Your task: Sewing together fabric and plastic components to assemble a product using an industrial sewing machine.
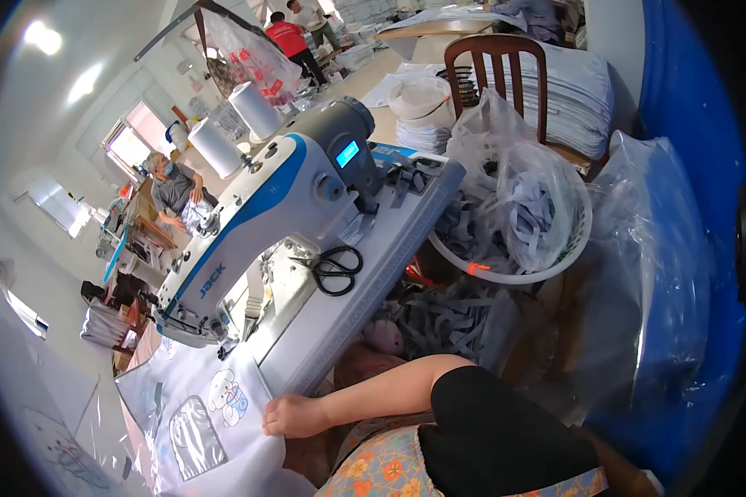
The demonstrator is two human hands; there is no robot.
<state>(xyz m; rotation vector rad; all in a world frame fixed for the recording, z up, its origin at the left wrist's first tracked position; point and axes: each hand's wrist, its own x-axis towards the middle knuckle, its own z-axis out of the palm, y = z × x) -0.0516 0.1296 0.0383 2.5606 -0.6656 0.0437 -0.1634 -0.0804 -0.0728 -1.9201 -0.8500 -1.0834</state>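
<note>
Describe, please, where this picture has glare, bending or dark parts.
In the head view, ceiling lights and a window are blown out white; the sewing machine and its table edge curve from fisheye bending; the rim is black; the one hand in view, on the white fabric, looks sharp.

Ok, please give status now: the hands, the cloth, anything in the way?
Right hand closed on edge of white cloth. Left hand not in view. Cloth lies under sewing machine. Black scissors on machine bed, apart from cloth.
</note>
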